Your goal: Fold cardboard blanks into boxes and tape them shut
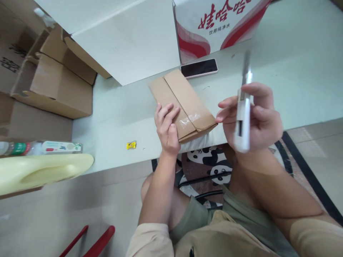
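My left hand (168,128) grips the near left side of a small brown cardboard box (184,100), fingers lying over its top. A seam runs along the box's top, and clear tape (190,120) crosses it near the close end. In my right hand (257,117) is a white box cutter (243,121), held upright with its blurred blade (247,64) extended and pointing away from me. The fingertips of that hand are close to the box's right corner; whether they touch it I cannot tell.
Behind the box lie a phone (199,67) and a red-and-white carton (214,28) beside a large white box (128,39). Open cardboard boxes (59,78) stand left. A yellow wrapped candy (131,145), a plastic bottle (20,148) and a pale yellow object (48,169) are nearer.
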`<state>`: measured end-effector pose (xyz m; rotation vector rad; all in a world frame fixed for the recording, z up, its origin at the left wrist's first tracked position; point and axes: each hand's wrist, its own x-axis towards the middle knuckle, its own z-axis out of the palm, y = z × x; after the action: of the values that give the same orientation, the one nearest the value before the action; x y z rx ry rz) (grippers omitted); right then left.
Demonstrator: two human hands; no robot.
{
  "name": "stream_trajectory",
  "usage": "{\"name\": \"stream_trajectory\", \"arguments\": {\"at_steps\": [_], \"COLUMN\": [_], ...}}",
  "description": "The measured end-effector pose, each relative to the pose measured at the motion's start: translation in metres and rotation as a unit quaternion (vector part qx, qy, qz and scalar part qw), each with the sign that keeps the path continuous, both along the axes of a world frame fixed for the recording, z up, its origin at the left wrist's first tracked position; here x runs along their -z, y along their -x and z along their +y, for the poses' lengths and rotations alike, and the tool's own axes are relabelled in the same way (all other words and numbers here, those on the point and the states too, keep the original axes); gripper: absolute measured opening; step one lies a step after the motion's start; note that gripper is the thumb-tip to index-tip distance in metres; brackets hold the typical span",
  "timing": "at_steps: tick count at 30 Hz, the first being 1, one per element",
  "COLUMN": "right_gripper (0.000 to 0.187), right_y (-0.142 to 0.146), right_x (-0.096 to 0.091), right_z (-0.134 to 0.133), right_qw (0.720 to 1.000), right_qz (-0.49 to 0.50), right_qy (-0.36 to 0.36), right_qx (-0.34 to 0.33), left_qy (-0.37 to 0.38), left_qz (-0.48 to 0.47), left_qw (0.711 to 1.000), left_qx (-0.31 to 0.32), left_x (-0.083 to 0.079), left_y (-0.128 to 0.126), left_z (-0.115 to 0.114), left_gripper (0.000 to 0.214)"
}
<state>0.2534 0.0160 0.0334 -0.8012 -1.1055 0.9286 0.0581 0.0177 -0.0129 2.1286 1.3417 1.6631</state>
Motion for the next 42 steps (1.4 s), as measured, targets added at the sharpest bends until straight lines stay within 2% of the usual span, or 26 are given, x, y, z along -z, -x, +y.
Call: {"name": "stream_trajectory", "arguments": {"at_steps": [2,5,7,10,12,15,18,21,24,28,33,37,42], "right_gripper": [0.036,0.026,0.027,0.031,0.027,0.022,0.021,0.022,0.023,0.024,0.027,0.026,0.023], "right_y": [-0.001,0.005,0.011,0.016,0.017,0.018,0.019,0.021,0.026,0.032,0.036,0.034,0.032], "right_x": [0.003,0.005,0.002,-0.009,-0.017,-0.025,-0.032,-0.038,-0.040,-0.034,-0.028,-0.032,-0.039], "right_z": [0.001,-0.003,-0.011,-0.025,-0.032,-0.037,-0.040,-0.046,-0.049,-0.045,-0.040,-0.045,-0.052], "right_qw": [1.000,0.997,0.992,0.978,0.959,0.913,0.874,0.849,0.837,0.842,0.837,0.824,0.828], "right_qz": [-0.011,-0.056,-0.100,-0.193,-0.274,-0.398,-0.480,-0.527,-0.547,-0.539,-0.548,-0.566,-0.561], "right_qy": [-0.012,-0.036,-0.043,-0.048,-0.067,-0.089,-0.073,-0.046,-0.018,-0.006,0.010,0.027,0.023], "right_qx": [-0.022,0.027,0.058,0.060,0.041,0.026,0.030,0.024,0.021,0.032,0.003,-0.011,-0.021], "left_qy": [0.003,0.003,-0.001,0.001,0.006,0.011,0.006,0.001,0.001,0.004,0.010,0.006,0.009], "left_qz": [0.009,0.015,0.014,0.015,0.010,0.007,0.005,0.001,0.001,0.004,0.002,0.011,0.025], "left_qw": [1.000,1.000,1.000,1.000,1.000,1.000,1.000,1.000,1.000,1.000,1.000,1.000,0.999], "left_qx": [-0.007,-0.006,-0.003,0.001,0.002,0.003,0.004,0.005,0.003,-0.001,-0.007,-0.010,-0.018], "left_x": [0.000,-0.001,-0.001,-0.001,-0.002,-0.002,-0.001,-0.001,-0.001,-0.001,0.000,-0.001,0.000], "left_y": [0.000,0.001,0.001,0.001,0.001,0.001,0.000,-0.001,-0.001,-0.001,-0.001,0.000,0.000], "left_z": [0.000,0.000,0.001,0.000,0.000,-0.001,-0.001,0.000,0.000,0.000,0.000,0.000,-0.001], "left_gripper": [0.046,0.047,0.047,0.046,0.047,0.047,0.046,0.045,0.046,0.046,0.047,0.048,0.049]}}
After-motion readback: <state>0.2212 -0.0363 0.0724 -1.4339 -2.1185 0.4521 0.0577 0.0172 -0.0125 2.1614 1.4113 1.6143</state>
